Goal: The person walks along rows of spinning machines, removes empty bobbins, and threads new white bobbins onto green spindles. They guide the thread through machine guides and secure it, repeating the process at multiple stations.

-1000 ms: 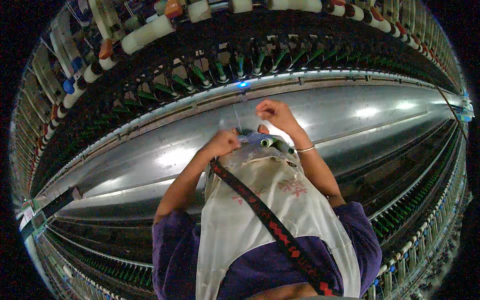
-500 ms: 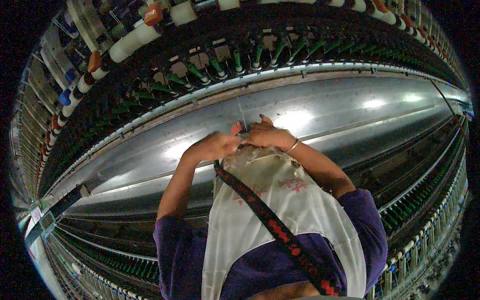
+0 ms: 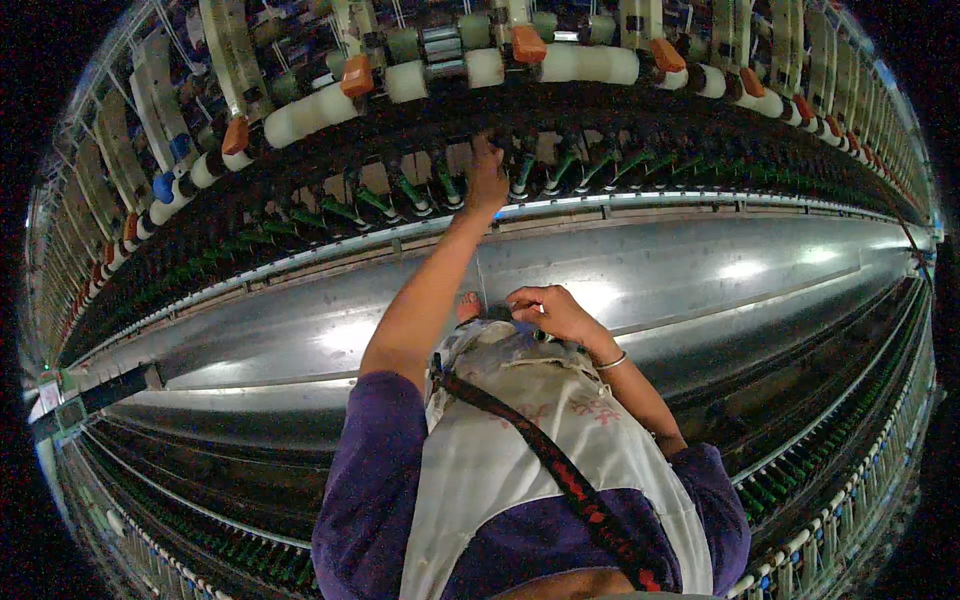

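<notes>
left hand (image 3: 487, 182) is placed at the row of slim, green, tapered bobbins (image 3: 521, 175) set on the dark machine frame (image 3: 620, 110), arm stretched forward. one slot is covered by the hand, green bobbins seen close on both sides. fingertips are lost in shadow; whether they are closed on anything cannot be told. right hand (image 3: 562, 315) is held low, just in front of the bunched grey-white cloth pouch (image 3: 480, 345) of the white cloth apron (image 3: 650, 490), well apart from the bobbins. its fingers are curled, back of hand up; whether something small is pinched cannot be told. thin pale bracelet (image 3: 612, 361) is worn on the right wrist. black strap with red diamond pattern (image 3: 555, 460) is slung diagonally across the apron. above the bobbins, thick white cylindrical rollers (image 3: 590, 66) are lined up, with blocky orange plastic pieces (image 3: 528, 43) spaced along them. below the bobbins, a small blue light (image 3: 492, 217) is seen near the long pale rail (image 3: 610, 204). shiny grey floor (image 3: 720, 245) is lit in patches.
</notes>
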A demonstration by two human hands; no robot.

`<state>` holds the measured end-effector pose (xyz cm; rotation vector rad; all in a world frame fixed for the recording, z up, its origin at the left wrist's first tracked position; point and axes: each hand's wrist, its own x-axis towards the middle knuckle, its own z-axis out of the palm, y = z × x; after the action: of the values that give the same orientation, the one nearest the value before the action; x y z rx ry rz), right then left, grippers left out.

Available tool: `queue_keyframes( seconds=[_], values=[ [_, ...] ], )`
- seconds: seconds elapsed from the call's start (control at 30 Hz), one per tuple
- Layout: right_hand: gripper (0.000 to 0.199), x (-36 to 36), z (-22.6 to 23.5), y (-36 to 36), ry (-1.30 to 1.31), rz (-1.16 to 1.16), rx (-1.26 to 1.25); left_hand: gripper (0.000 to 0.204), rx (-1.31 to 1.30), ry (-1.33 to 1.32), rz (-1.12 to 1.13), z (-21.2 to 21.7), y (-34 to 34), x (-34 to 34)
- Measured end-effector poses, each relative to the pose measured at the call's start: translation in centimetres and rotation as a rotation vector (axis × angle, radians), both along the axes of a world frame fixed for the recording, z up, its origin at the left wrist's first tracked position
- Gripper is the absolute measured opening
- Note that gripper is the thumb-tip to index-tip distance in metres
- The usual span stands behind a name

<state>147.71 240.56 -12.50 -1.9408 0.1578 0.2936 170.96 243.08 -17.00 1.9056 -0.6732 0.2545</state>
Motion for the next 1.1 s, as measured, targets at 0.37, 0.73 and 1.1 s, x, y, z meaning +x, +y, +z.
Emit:
queue_keyframes(
  seconds=[0.37,0.73,1.1],
  values=[
    [0.058,1.9,1.1,-2.7,-0.173,-0.555,0.643,0.039,-0.801,0.539,-0.184,19.4,10.2,-2.4],
    [0.032,4.4,6.2,-1.1,-0.312,-0.533,0.793,0.047,-1.267,1.100,-0.328,14.3,13.3,-6.0],
    [0.009,6.1,7.5,-1.9,-0.513,-0.597,0.413,0.036,-0.902,0.899,-0.406,12.1,15.4,-5.8]
  ],
)
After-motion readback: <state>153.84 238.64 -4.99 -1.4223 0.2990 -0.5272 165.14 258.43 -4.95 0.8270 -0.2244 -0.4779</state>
